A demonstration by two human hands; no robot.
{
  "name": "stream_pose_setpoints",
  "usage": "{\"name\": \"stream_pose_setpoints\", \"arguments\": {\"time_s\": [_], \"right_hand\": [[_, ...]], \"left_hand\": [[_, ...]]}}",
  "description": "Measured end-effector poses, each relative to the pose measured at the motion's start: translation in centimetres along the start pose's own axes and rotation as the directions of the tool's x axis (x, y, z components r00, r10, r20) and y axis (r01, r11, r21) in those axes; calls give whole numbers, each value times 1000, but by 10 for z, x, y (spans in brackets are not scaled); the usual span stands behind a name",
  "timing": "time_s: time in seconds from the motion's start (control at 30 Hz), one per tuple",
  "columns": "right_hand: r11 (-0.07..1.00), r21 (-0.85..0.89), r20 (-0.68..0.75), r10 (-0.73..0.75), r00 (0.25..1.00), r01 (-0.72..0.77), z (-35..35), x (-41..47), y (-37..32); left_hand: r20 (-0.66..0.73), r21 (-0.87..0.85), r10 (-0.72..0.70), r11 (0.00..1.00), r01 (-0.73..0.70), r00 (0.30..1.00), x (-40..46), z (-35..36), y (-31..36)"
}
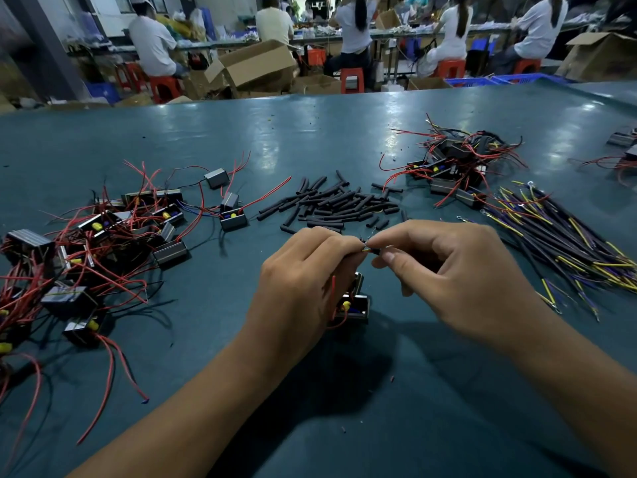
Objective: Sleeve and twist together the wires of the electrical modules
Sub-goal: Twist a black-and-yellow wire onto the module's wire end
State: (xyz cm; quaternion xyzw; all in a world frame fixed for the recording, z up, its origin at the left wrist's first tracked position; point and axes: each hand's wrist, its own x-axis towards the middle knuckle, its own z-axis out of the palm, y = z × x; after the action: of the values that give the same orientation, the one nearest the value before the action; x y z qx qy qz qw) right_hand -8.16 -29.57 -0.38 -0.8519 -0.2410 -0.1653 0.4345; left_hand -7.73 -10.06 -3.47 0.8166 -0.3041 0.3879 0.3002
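My left hand (pixel 303 284) and my right hand (pixel 458 274) meet above the green table (pixel 310 139). Each pinches thin wire ends (pixel 367 246) at the point where the fingertips touch; yellow and black insulation shows between them. Below my left hand sits a small black electrical module (pixel 355 305) with a yellow part inside and a red wire running up behind the palm. A heap of short black sleeves (pixel 331 205) lies just beyond my hands.
A pile of modules with red wires (pixel 93 250) covers the left of the table. Another module pile (pixel 455 163) sits far right. A bundle of yellow, purple and black wires (pixel 558 243) lies to the right. People work at benches behind.
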Motion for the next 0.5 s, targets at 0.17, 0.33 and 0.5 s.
{"name": "stream_pose_setpoints", "arguments": {"time_s": [0.17, 0.33, 0.5], "right_hand": [[999, -4, -39, -32, 999, 32, 2, -3, -1], [990, -87, -28, -113, 993, 110, 1, -2, -3], [956, -202, 21, -211, 977, 211, -4, -1, 1]], "left_hand": [[9, 21, 44, 999, -45, 999, 1, 0, 1], [84, 29, 90, 995, -93, 992, 2, -2, -2], [114, -125, 0, 992, 14, 993, 1, 0, -8]]}}
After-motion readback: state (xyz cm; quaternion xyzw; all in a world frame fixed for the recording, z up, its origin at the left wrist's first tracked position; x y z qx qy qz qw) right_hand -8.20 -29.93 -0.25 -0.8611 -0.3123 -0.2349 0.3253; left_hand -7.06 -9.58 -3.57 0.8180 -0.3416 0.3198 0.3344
